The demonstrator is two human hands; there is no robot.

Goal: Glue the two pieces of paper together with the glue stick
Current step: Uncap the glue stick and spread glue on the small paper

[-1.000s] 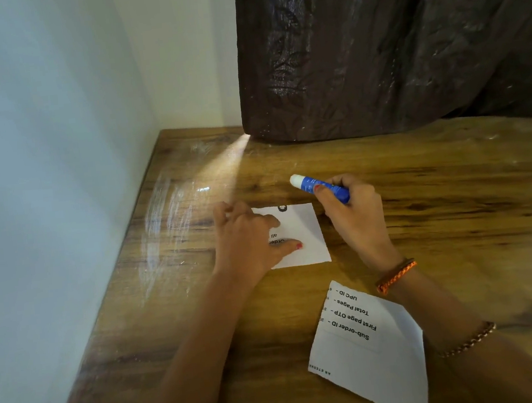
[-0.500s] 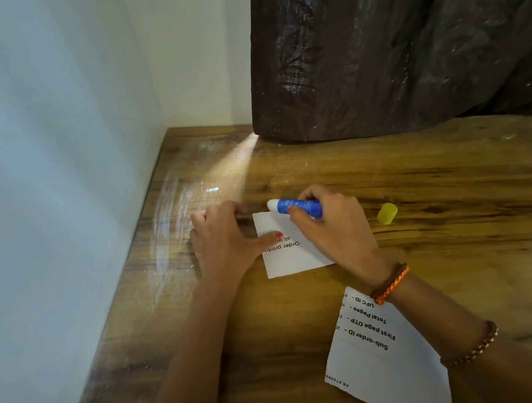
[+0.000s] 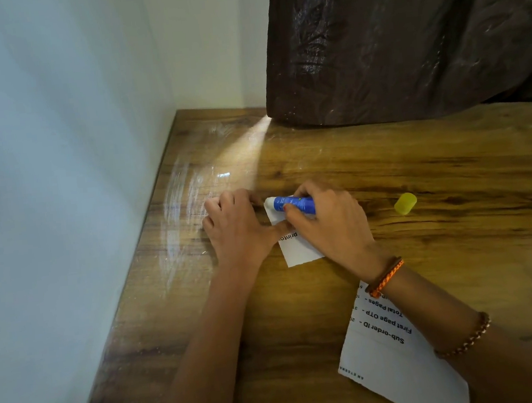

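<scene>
Blue glue stick (image 3: pixel 294 204) now dragged left to small paper (image 3: pixel 299 247) far edge (right hand (image 3: pixel 329 224) fingers clamped round it), left hand (image 3: pixel 238 227) pressing flat; gluing underway, second sheet (image 3: pixel 400 371) untouched.

Pale walls (image 3: pixel 56 157), wooden table (image 3: pixel 459 240), dark curtain (image 3: pixel 405 39).

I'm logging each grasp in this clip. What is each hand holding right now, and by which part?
The right hand grips the glue stick around its blue barrel. The left hand grips nothing; it presses the small paper flat at its left edge.
</scene>
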